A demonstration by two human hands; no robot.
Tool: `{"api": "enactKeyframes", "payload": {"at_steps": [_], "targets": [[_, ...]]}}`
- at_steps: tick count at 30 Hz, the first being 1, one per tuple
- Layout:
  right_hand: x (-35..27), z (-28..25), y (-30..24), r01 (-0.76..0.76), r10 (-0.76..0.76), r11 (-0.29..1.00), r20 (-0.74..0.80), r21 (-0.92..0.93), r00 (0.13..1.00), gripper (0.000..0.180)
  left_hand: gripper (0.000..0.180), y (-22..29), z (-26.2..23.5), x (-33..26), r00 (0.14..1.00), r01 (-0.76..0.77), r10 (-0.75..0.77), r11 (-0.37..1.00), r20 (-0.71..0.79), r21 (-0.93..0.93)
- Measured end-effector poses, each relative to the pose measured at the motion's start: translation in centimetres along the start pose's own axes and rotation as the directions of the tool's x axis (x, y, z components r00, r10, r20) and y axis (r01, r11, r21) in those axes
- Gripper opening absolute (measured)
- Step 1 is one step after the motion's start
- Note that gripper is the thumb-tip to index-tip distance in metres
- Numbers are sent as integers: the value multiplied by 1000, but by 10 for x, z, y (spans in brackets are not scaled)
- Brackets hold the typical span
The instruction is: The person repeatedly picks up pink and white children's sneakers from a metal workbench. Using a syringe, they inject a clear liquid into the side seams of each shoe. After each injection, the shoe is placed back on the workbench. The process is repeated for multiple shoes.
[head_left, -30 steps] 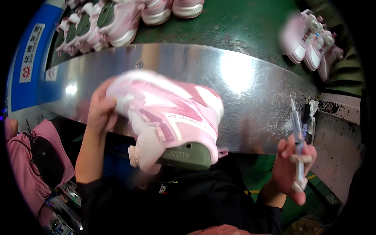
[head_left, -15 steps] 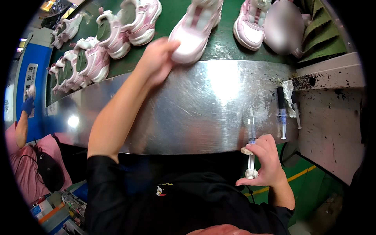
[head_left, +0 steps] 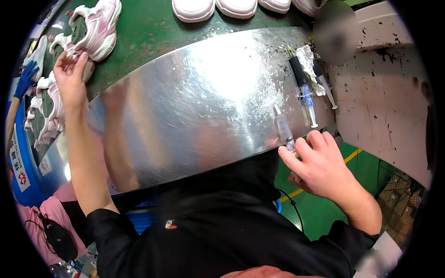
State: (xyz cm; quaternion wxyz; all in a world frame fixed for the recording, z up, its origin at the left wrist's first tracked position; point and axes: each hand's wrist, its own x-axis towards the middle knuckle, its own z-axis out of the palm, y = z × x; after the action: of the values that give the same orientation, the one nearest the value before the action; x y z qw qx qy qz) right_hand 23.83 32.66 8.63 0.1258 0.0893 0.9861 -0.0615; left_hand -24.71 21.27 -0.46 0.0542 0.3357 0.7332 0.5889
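At the far left, my left hand [head_left: 72,76] has its curled fingers and thumb at the edge of a pink and white sneaker [head_left: 64,41]; its fingertips seem to grip the shoe, partly hiding the contact. Beside it stands another pink and white sneaker [head_left: 98,32] with a green-grey lining. My right hand [head_left: 320,162], near the front edge of the metal plate, is closed around a clear syringe [head_left: 283,127]. The syringe's nozzle points away from me over the plate, and its plunger end is mostly hidden by my fingers.
The shiny metal plate [head_left: 194,116] borders a green work surface [head_left: 143,46]. Several sneakers [head_left: 193,10] line the far edge. Dark-wrapped syringes [head_left: 302,85] and crumpled white paper [head_left: 308,65] lie at right beside a pale stained panel [head_left: 375,102]. A co-worker's blue-gloved hand [head_left: 25,78] is at left.
My left hand has let go of the sneaker at the far middle and moved left to the other shoes. My right hand has closed further over the syringe. The view has shifted.
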Motion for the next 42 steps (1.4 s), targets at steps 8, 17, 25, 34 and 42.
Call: {"api": "enactKeyframes", "payload": {"at_steps": [8, 17, 25, 34, 42], "targets": [[1, -12, -8, 69, -76, 994, 95, 80, 993, 48, 83, -10, 28, 57, 976, 169, -142, 971, 162, -169], [6, 7, -23, 40, -32, 956, -32, 290, 999, 68, 75, 39, -11, -6, 945, 296, -289, 955, 154, -27], [-10, 41, -34, 22, 98, 860, -207, 510, 973, 77, 74, 97, -65, -188, 900, -393, 307, 877, 309, 276], [-16, 36, -47, -64, 247, 749, -188, 660, 951, 84, 45, 7, -61, -71, 861, 370, -336, 929, 381, -19], [12, 24, -54, 308, 197, 223, -353, 925, 915, 109, 53, 64, -22, -85, 819, 520, -256, 709, 514, -476]]}}
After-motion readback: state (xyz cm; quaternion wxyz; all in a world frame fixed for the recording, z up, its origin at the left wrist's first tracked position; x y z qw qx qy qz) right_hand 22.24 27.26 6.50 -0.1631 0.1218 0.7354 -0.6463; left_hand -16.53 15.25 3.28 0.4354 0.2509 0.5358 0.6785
